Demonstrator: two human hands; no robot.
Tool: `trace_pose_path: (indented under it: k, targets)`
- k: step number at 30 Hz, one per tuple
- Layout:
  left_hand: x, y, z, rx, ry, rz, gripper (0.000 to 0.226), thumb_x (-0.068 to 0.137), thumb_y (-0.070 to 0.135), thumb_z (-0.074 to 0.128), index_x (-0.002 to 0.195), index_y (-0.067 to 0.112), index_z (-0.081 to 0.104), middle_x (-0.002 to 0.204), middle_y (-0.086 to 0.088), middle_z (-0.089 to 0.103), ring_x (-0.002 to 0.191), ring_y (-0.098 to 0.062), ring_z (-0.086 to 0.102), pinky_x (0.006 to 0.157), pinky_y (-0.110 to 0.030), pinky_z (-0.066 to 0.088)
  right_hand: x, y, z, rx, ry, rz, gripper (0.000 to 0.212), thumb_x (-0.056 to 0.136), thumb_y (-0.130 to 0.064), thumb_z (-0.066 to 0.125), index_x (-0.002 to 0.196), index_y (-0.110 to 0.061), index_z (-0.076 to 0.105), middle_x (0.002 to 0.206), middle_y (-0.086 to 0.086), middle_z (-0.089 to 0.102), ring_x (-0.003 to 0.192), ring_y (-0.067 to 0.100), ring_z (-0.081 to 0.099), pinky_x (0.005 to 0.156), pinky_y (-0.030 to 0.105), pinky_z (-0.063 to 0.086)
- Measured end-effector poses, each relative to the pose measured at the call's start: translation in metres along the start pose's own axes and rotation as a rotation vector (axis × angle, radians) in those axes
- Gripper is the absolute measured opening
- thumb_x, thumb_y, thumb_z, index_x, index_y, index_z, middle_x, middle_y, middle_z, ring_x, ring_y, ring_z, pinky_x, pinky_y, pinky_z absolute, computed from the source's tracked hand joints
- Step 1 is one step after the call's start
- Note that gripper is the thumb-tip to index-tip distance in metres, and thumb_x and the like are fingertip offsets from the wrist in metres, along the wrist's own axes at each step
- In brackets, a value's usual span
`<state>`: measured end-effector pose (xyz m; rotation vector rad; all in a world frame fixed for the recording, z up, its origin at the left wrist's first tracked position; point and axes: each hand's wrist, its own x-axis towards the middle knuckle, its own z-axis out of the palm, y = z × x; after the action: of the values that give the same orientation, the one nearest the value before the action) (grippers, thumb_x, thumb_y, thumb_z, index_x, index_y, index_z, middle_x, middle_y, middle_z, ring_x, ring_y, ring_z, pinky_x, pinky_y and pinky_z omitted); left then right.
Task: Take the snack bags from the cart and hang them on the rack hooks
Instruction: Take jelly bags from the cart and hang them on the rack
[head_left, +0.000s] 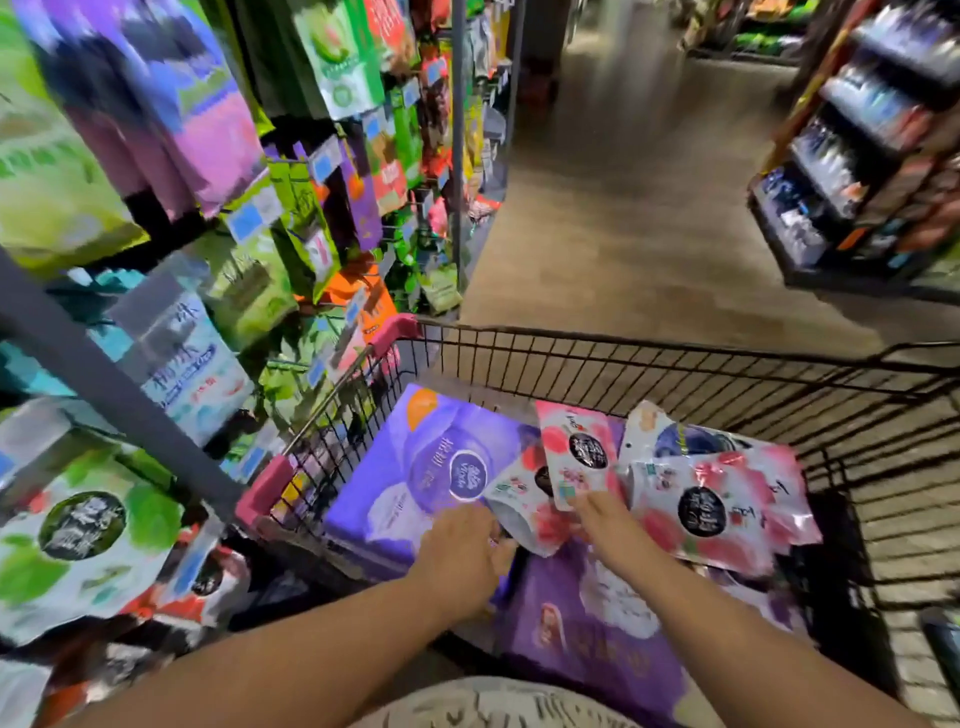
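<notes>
A black wire cart (675, 364) stands in front of me, holding purple boxes (415, 467) with pink-and-white snack bags on top. My right hand (613, 525) pinches the lower edge of one pink snack bag (576, 452) and holds it tilted upright over the cart. My left hand (462, 551) grips the edge of a second pink-and-white bag (524, 509) lying beside it. More pink bags (717, 509) lie in a pile to the right inside the cart. The rack (311, 208) on my left is full of hanging bags; its hooks are blurred.
A grey rack post (119, 395) slants across the left foreground. A green-and-white bag (83, 535) hangs near my left elbow. An aisle floor (623, 208) runs ahead, with a shelf unit (872, 156) of goods at the right. The cart has pink corner guards (265, 488).
</notes>
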<state>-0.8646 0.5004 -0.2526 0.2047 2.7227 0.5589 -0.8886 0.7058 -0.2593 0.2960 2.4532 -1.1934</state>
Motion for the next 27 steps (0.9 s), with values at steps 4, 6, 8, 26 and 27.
trace_pose_path:
  k: [4, 6, 8, 26, 27]
  targets:
    - [0.013, 0.002, 0.021, 0.029, -0.084, 0.013, 0.040, 0.090, 0.051, 0.041, 0.102, 0.018, 0.059, 0.108, -0.008, 0.062, 0.108, -0.030, 0.054, 0.089, -0.037, 0.041, -0.002, 0.039, -0.007, 0.036, 0.034, 0.152, 0.024, 0.102, -0.029, 0.044, 0.110, -0.012, 0.058, 0.089, 0.005, 0.058, 0.081, 0.020, 0.053, 0.067, 0.026, 0.036]
    - [0.016, 0.003, 0.022, -0.004, -0.078, 0.004, 0.047, 0.083, 0.055, 0.037, 0.096, 0.018, 0.061, 0.101, -0.008, 0.064, 0.102, -0.029, 0.056, 0.085, -0.038, 0.044, -0.001, 0.051, -0.006, 0.117, 0.052, 0.244, 0.021, 0.101, -0.028, 0.047, 0.090, -0.013, 0.057, 0.076, 0.003, 0.055, 0.072, 0.020, 0.052, 0.065, 0.027, 0.036]
    - [0.017, 0.003, 0.022, -0.053, -0.064, -0.007, 0.050, 0.078, 0.057, 0.035, 0.093, 0.018, 0.062, 0.096, -0.008, 0.065, 0.098, -0.029, 0.057, 0.083, -0.038, 0.045, 0.005, 0.058, -0.003, 0.249, 0.056, 0.335, 0.035, 0.101, -0.031, 0.046, 0.071, -0.016, 0.057, 0.063, 0.004, 0.051, 0.061, 0.021, 0.047, 0.062, 0.033, 0.034]
    - [0.014, -0.004, 0.014, -0.319, -0.059, -0.132, 0.035, 0.096, 0.034, 0.051, 0.063, 0.028, 0.041, 0.066, 0.010, 0.044, 0.083, -0.021, 0.049, 0.083, -0.034, 0.040, 0.046, 0.022, 0.019, 1.183, 0.345, 0.533, 0.016, 0.097, -0.009, 0.057, 0.112, -0.006, 0.059, 0.077, 0.006, 0.063, 0.059, 0.017, 0.060, 0.051, 0.026, 0.047]
    - [0.014, -0.003, 0.013, -0.339, -0.074, -0.145, 0.034, 0.097, 0.035, 0.051, 0.065, 0.028, 0.042, 0.067, 0.010, 0.046, 0.083, -0.021, 0.050, 0.082, -0.033, 0.040, 0.040, 0.020, 0.020, 1.182, 0.313, 0.518, 0.017, 0.096, -0.009, 0.057, 0.113, -0.006, 0.059, 0.079, 0.006, 0.064, 0.063, 0.017, 0.059, 0.055, 0.026, 0.045]
